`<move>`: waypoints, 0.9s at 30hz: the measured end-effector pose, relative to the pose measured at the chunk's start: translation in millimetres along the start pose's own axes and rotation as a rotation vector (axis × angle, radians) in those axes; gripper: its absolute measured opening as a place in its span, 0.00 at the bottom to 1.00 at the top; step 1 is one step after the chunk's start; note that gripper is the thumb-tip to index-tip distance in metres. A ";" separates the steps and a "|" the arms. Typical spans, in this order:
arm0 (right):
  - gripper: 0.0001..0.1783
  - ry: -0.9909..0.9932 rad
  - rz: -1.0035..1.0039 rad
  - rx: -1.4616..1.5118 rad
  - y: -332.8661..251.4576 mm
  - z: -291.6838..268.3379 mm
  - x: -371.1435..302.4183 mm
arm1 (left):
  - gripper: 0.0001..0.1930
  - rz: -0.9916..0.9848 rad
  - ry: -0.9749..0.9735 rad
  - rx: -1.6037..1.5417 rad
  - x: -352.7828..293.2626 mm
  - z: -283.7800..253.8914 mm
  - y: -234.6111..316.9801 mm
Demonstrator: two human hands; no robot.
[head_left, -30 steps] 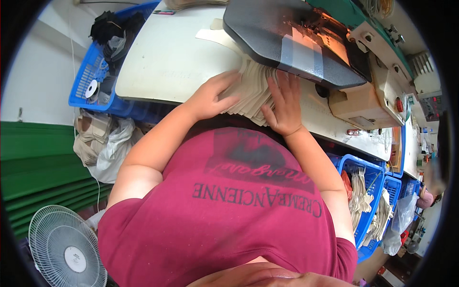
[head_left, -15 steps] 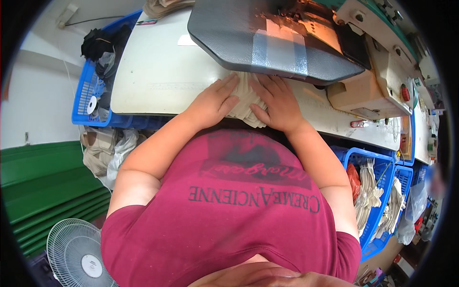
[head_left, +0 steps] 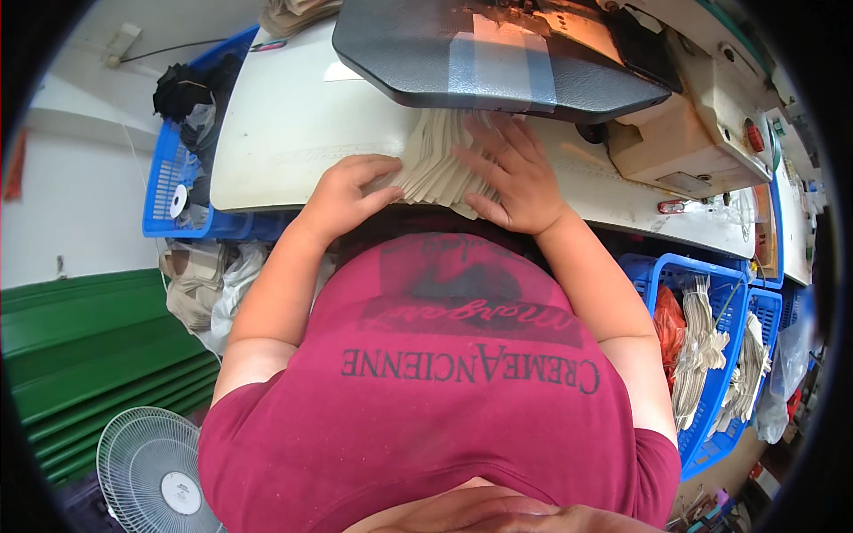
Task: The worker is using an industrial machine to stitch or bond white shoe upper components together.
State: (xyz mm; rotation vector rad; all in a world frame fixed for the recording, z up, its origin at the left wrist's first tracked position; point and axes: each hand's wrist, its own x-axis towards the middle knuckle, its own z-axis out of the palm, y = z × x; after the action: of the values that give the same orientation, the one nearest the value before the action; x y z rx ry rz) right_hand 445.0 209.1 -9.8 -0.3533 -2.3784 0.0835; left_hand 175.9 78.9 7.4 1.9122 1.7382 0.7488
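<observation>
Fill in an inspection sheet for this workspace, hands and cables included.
Surface: white table, a dark speck toward its left.
Job's things: off-white pieces fanned at the front edge, far ends hidden by the black plate.
Clutter: another stack at the far left; small red item at right.
Left hand: open, fingers at the pieces' left edge; contact unclear.
Right hand: open, fingers spread over their right side, blurred.
Cables: dark cable at upper left.
Surroundings: blue baskets either side, fan lower left.

Bright light, orange glow on metal plate point(head_left: 582, 37), right hand point(head_left: 522, 180) blurred, dark fisheye rim
</observation>
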 end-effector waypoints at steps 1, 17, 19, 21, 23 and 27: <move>0.32 -0.025 -0.017 -0.005 0.8 0.0 -0.2 | 0.19 0.014 0.022 -0.006 -0.4 0.5 -1.4; 0.29 0.016 0.058 0.057 8.2 1.8 -7.6 | 0.12 -0.161 -0.041 -0.086 2.1 -10.8 -8.5; 0.28 0.021 0.062 0.063 9.8 2.7 -7.9 | 0.11 -0.296 0.065 -0.074 1.1 -11.3 -14.2; 0.28 0.026 0.068 0.066 11.0 3.4 -8.0 | 0.11 -0.284 0.255 -0.031 1.8 -20.6 -14.6; 0.28 0.037 0.077 0.075 11.1 3.6 -5.6 | 0.10 -0.194 0.556 0.076 2.7 -37.3 -16.8; 0.28 0.042 0.066 0.064 9.7 2.1 -1.4 | 0.09 0.090 0.865 0.383 10.9 -90.6 -14.5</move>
State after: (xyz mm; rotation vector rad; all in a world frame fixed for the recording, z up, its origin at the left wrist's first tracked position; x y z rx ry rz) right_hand 446.7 218.1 -13.8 -0.3994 -2.3164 0.1810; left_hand 106.2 88.4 67.2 2.0726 2.4404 1.5337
